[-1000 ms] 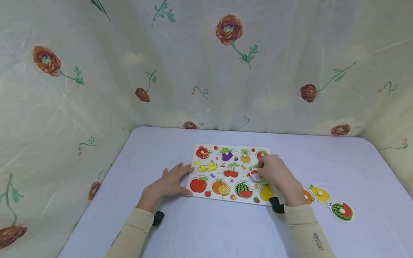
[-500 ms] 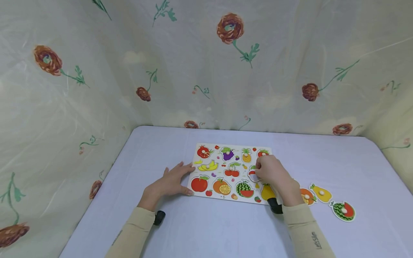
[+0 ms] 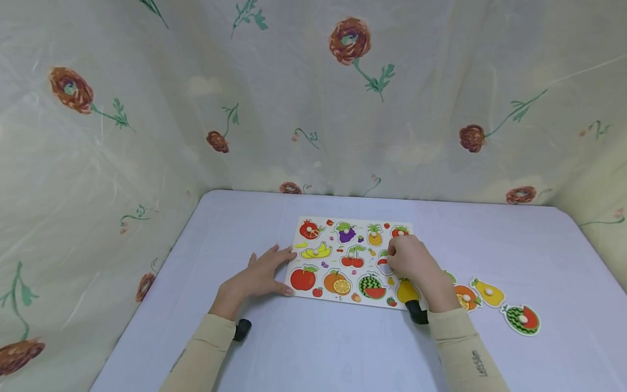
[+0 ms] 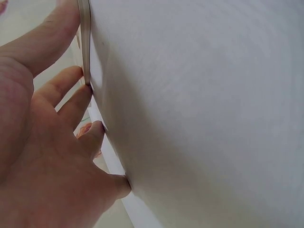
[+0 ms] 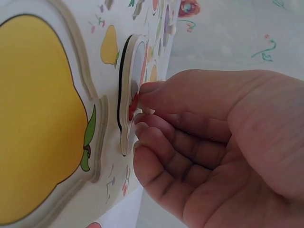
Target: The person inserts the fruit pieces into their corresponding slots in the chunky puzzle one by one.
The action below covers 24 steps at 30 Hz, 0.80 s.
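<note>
While touching left edge of white puzzle board [image 3: 319, 271] with left hand [image 3: 256, 277], has those fingers spread out, nearly straight, not wrapped round anything. Pinches red-and-white fruit piece [image 5: 126, 88] between thumb and curled fingers of right hand [image 3: 417, 265], practically closed. Has that one on right side of board, near big yellow pear picture [image 5: 38, 118], with rim slightly above surface; can't really tell if fully seated tbh. Also see watermelon piece [image 3: 522, 320], pear piece [image 3: 489, 293] and orange piece [image 3: 466, 296] on table [image 3: 318, 348], right of board.
</note>
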### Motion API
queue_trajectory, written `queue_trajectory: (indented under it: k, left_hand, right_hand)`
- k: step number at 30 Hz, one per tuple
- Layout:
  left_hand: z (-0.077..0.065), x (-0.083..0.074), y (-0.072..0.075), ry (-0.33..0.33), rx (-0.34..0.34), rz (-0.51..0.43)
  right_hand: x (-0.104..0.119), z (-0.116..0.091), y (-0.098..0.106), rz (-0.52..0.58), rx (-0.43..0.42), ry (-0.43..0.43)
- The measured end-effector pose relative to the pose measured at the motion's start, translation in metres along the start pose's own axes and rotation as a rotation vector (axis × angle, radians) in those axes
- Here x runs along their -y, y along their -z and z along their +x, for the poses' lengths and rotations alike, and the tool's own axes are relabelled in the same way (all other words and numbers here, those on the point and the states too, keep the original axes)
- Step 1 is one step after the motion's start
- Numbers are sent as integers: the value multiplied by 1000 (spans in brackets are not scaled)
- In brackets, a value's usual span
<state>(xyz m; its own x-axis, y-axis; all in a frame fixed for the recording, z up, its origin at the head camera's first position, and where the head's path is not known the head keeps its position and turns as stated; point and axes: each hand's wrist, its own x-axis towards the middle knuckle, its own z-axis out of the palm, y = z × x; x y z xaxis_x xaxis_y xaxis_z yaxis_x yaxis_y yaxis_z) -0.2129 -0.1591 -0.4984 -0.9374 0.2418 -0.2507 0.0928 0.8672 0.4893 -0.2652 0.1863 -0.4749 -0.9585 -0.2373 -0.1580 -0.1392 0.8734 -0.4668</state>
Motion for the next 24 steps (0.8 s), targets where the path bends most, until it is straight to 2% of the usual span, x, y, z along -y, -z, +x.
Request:
queue_trajectory:
  k: [24]
  left_hand:
    - [3, 0, -2, 14, -7, -1]
  right_hand:
    - [-3, 1, -1, 24, 12, -17]
